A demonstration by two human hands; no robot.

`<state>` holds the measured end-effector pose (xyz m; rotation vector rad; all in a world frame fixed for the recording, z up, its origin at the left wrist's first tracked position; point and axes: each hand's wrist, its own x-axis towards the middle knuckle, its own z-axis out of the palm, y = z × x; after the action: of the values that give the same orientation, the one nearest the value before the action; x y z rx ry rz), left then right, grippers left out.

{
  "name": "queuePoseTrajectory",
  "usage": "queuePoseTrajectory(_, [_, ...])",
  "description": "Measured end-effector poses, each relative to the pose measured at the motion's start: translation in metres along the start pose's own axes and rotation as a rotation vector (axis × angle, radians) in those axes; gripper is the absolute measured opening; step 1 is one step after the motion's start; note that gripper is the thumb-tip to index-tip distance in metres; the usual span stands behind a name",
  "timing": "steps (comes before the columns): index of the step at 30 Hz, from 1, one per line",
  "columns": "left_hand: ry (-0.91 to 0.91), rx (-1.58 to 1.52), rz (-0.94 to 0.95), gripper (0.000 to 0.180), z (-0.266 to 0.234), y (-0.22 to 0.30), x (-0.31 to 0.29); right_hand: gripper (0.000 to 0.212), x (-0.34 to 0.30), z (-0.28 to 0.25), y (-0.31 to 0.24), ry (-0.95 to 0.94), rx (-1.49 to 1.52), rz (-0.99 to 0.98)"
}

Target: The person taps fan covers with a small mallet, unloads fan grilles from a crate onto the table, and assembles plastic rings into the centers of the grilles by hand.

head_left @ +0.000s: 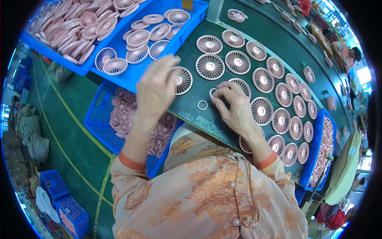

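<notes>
My right hand (235, 107) pinches a small pale ring (212, 92) between thumb and fingers, just above the green tabletop (187, 107). A second small ring (202, 105) lies flat next to it. Smeared by motion, my left hand (157, 85) is over the table's left edge, overlapping a pink round slatted grille (184, 81); whether its fingers touch that grille cannot be made out. More pink grilles, such as one slatted disc (210, 66), lie in rows on the table, beyond and to the right of my right hand.
A blue tray (191, 32) of loose grilles stands at the far left, beside a heaped blue bin (85, 68). Below the table edge sits a blue crate (99, 111) of pink parts. Another blue crate (305, 175) is at the right. A conveyor belt (274, 32) runs behind, with people beyond.
</notes>
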<state>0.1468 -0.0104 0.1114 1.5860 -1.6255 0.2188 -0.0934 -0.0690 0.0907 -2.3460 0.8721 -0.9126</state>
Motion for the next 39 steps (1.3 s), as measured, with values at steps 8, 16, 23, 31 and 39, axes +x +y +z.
queuePoseTrajectory(8, [-0.309, 0.248, -0.143, 0.046, 0.01, -0.116, 0.081, 0.011, -0.017, -0.014, -0.014, -0.135, 1.026, 0.482])
queuePoseTrajectory(16, [-0.597, 0.371, -0.2, 0.067, 0.024, -0.14, 0.095, 0.029, -0.029, -0.019, -0.025, -0.169, 1.169, 0.563])
queuePoseTrajectory(23, [-0.254, 0.158, -0.265, 0.051, -0.013, -0.098, 0.078, 0.028, -0.027, -0.017, -0.02, -0.185, 1.265, 0.582])
queuePoseTrajectory(31, [0.038, -0.949, -0.695, 0.012, -0.013, 0.009, -0.01, 0.031, -0.025, -0.021, -0.025, -0.182, 1.195, 0.566])
queuePoseTrajectory(39, [-0.031, -1.38, -0.928, 0.022, 0.021, 0.058, -0.061, 0.033, -0.029, -0.02, -0.023, -0.142, 1.21, 0.616])
